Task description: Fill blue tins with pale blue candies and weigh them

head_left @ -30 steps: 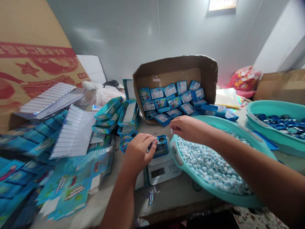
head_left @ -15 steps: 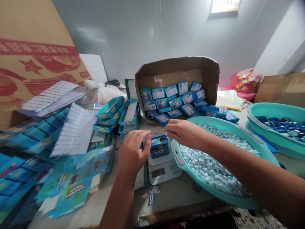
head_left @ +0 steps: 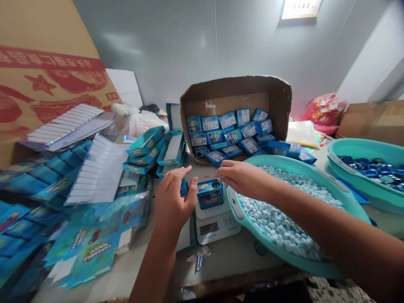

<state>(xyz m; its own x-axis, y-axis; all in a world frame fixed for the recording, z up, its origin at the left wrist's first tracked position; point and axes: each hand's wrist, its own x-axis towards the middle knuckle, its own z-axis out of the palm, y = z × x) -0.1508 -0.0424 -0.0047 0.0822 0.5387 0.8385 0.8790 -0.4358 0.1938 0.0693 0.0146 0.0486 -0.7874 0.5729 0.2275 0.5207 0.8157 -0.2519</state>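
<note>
A small blue candy box (head_left: 211,194) stands upright on a white kitchen scale (head_left: 217,229), whose display looks dark. My left hand (head_left: 173,193) is just left of this box, thumb and fingers apart. Part of another blue box (head_left: 184,187) shows in the gap between that thumb and the fingers; I cannot tell whether they touch it. Over the box's upper right corner hangs my right hand (head_left: 240,176), fingertips drawn together, and what they may hold is hidden. Beneath the right forearm lies a turquoise basin (head_left: 235,206) of pale blue wrapped candies (head_left: 277,223).
Behind the scale, a cardboard carton (head_left: 236,84) on its side holds several filled blue boxes. Open display trays (head_left: 172,151), flat printed cartons (head_left: 97,252) and white dividers (head_left: 94,176) crowd the left. A second turquoise basin (head_left: 372,185) with dark blue pieces stands right.
My left hand has opened a little and shifted slightly left, away from the box. My right hand stays almost in place, its fingertips slightly lower. The box remains on the scale.
</note>
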